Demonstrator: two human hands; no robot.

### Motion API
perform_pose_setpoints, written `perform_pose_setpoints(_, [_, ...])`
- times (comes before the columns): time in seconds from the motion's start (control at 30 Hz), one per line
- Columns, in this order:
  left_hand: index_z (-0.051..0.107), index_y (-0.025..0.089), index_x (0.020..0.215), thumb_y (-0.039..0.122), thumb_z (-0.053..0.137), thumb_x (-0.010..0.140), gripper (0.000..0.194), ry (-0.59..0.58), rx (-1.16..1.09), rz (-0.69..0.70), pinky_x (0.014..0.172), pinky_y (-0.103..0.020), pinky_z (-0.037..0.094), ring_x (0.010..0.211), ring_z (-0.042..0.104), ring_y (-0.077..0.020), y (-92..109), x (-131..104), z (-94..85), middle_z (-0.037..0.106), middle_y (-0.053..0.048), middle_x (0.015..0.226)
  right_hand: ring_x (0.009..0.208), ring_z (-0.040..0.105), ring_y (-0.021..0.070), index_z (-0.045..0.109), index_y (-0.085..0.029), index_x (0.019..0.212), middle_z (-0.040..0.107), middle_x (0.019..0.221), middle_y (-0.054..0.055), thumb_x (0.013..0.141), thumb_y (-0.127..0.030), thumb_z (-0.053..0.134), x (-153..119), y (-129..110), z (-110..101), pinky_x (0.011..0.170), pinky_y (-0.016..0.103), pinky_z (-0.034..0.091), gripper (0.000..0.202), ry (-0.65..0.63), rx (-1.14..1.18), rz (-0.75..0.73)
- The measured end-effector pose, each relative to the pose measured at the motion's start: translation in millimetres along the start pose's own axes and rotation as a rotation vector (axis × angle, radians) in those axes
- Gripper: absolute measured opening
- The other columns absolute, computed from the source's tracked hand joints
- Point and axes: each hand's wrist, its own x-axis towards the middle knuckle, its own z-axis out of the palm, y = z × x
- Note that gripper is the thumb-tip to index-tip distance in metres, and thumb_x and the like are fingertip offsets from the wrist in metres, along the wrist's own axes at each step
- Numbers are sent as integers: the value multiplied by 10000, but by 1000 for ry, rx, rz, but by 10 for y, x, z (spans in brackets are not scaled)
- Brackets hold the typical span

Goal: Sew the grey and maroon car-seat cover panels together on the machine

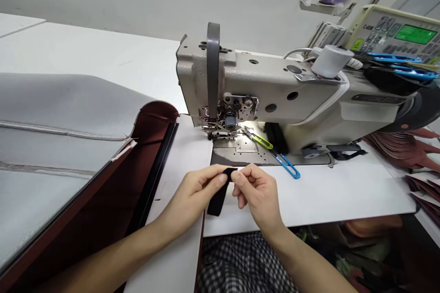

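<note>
A short black strip [217, 200] hangs down in front of the sewing machine [261, 82], over the white table's front part. My left hand [195, 194] pinches its upper end between thumb and fingers. Close beside it, my right hand [257, 192] has thumb and forefinger pressed together at the strip's top right corner, its other fingers curled. Behind the hands lies the metal needle plate [245, 145], with yellow-green snips [263, 141] and blue snips [288, 166] resting on and across its edge.
Large grey and dark red material [68, 114] with a black edge strip covers the left side. A control panel [405, 32] with a green screen stands at the back right. Stacked dark red pieces [395, 149] lie at the right. More blue-handled snips [412, 72] rest on the machine.
</note>
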Motion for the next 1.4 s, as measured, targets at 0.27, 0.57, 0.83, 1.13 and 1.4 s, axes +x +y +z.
perform_pose_setpoints(0.27, [707, 179, 904, 508, 678, 809, 344, 213, 223, -25, 810, -267, 543, 871, 689, -205, -43, 323, -798, 746, -55, 899, 1115, 529, 229, 612, -171, 1303, 563, 1413, 64, 922, -24, 417, 599, 240, 78, 985, 390, 466, 453, -442, -941, -572])
perform_pose_setpoints(0.57, [749, 235, 860, 367, 630, 776, 197, 55, 746, -7, 773, -289, 492, 860, 696, -231, -197, 826, -888, 768, -18, 895, 982, 483, 238, 623, -160, 1318, 574, 1420, 16, 918, -62, 468, 683, 342, 130, 868, 407, 461, 440, -575, -1112, -748])
perform_pose_setpoints(0.83, [691, 223, 817, 254, 562, 882, 148, 6, 1160, 106, 644, -302, 355, 749, 613, -207, -251, 870, -813, 711, -22, 820, 1287, 441, 284, 719, -204, 1145, 677, 1260, -3, 855, -41, 462, 775, 359, 104, 1064, 461, 390, 420, -528, -966, -831])
perform_pose_setpoints(1.13, [624, 160, 1234, 163, 365, 1009, 343, -46, 1342, 419, 943, -388, 401, 1130, 509, -249, -446, 574, -832, 647, -65, 1242, 1252, 524, 252, 746, -212, 1101, 706, 1198, 5, 877, -29, 465, 888, 346, 87, 1075, 419, 454, 403, -550, -904, -797])
perform_pose_setpoints(1.4, [607, 124, 1250, 124, 331, 1000, 372, -78, 1348, 402, 1050, -381, 388, 1165, 503, -235, -375, 731, -851, 638, -80, 1243, 1176, 541, 236, 704, -200, 1141, 669, 1224, 61, 870, -12, 428, 910, 356, 33, 1027, 449, 477, 430, -467, -842, -746])
